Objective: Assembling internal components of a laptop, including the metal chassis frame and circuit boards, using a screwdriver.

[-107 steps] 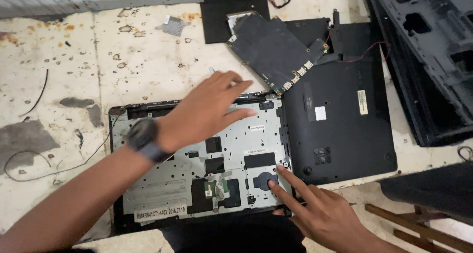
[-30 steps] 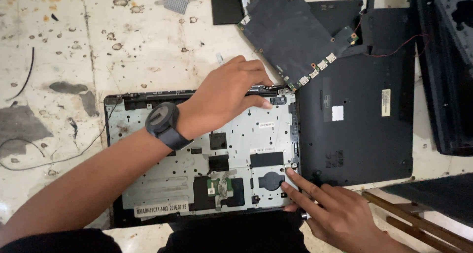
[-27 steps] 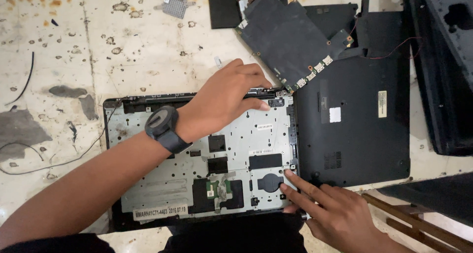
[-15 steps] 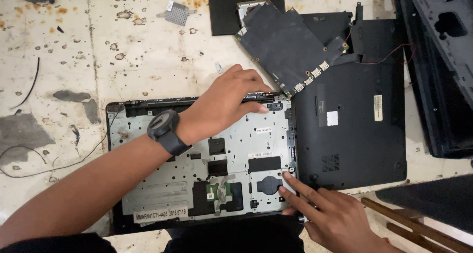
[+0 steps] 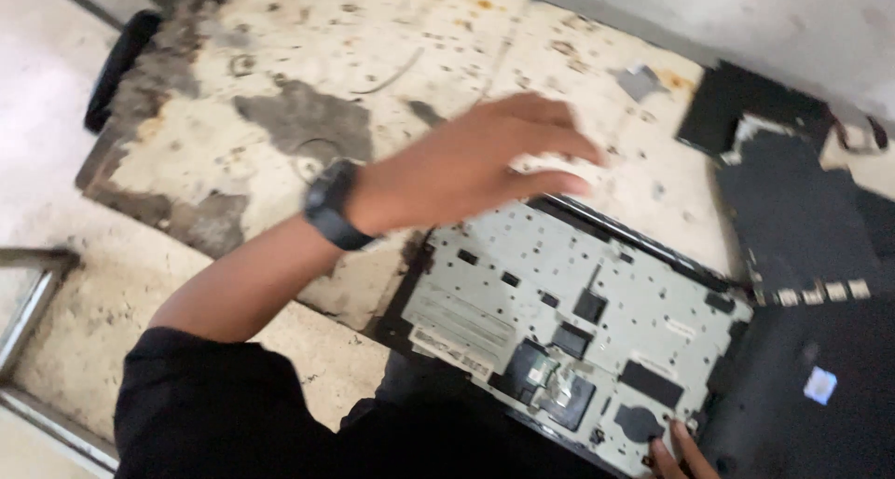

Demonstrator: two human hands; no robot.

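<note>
The left hand (image 5: 466, 167) has lifted off the opened laptop base (image 5: 578, 321) on the stained tabletop (image 5: 280, 88), fingers spread and empty, while the right hand's (image 5: 681, 456) fingertips still press its near corner, grip unclear.

Repair workshop: stained, chipped bench (image 5: 308, 116) w/ gutted laptop chassis (image 5: 578, 302), loose covers (image 5: 802, 218), stray parts.

A stained, rust-flecked white counter (image 5: 308, 69) spreads beyond the fingers, a pale wall (image 5: 746, 22) rising past it, with bare concrete floor (image 5: 56, 97) and a metal frame (image 5: 23, 302) off to the side.
</note>
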